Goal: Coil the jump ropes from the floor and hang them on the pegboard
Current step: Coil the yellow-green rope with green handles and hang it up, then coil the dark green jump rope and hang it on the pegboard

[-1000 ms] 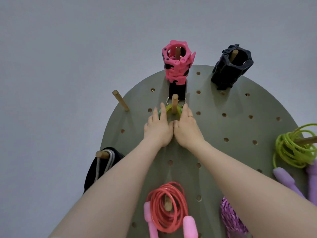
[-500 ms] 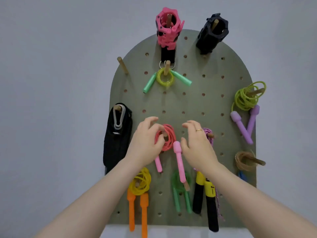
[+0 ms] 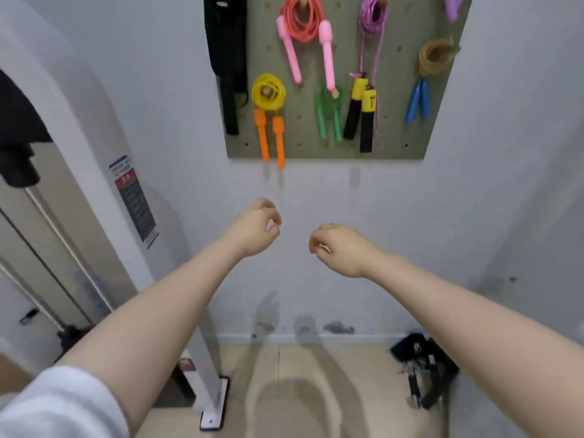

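Both hands are held out in front of the wall, below the grey-green pegboard (image 3: 328, 147). The left hand (image 3: 252, 230) has its fingers loosely curled with nothing in them, and the same goes for the right hand (image 3: 339, 248), fingers bent in, empty.

Jump ropes are already hung on the board: a coiled yellow rope with orange handles (image 3: 268, 96), a coral-pink rope with pink handles (image 3: 300, 23), a green one (image 3: 328, 112), a purple cord with black-and-yellow foam grips (image 3: 363, 112) and a tan coil with blue handles (image 3: 437, 55). No loose rope can be seen on the beige floor (image 3: 316, 390), only a black strap bundle with metal clips (image 3: 423, 371).

These ropes are probably light, floppy and springy, so a coil is best pinched through its loops, handles left dangling. A "T" seems printed on one yellow grip. The sticker on the white machine frame (image 3: 134, 197) can't be read.
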`<move>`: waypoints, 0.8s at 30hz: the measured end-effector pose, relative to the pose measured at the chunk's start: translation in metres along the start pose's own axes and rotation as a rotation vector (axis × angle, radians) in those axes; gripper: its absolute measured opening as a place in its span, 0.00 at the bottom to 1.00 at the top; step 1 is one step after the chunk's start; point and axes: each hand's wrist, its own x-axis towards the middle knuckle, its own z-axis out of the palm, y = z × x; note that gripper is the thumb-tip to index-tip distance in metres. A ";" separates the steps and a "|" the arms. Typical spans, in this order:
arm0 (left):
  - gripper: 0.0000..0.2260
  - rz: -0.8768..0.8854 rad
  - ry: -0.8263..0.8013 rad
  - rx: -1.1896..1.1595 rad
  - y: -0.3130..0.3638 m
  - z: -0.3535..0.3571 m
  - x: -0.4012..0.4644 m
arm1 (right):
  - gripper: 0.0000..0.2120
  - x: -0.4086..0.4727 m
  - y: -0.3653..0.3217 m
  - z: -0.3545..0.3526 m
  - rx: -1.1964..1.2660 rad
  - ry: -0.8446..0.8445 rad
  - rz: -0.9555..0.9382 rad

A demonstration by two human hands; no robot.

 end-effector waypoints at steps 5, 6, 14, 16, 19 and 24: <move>0.11 -0.179 -0.292 -0.045 -0.023 0.078 -0.141 | 0.10 -0.102 -0.008 0.091 -0.011 -0.406 0.068; 0.11 -0.210 -0.339 -0.056 -0.028 0.088 -0.169 | 0.10 -0.116 -0.011 0.106 -0.019 -0.484 0.068; 0.11 -0.541 -0.535 -0.134 -0.095 0.133 -0.327 | 0.10 -0.176 -0.050 0.203 -0.059 -0.801 0.025; 0.12 -0.584 -0.532 -0.140 -0.109 0.142 -0.352 | 0.12 -0.180 -0.058 0.231 -0.088 -0.834 0.028; 0.11 -0.651 -0.551 -0.169 -0.138 0.158 -0.399 | 0.15 -0.182 -0.075 0.280 -0.125 -0.901 0.046; 0.11 -0.872 -0.521 -0.295 -0.203 0.178 -0.475 | 0.13 -0.177 -0.131 0.394 -0.049 -0.939 0.159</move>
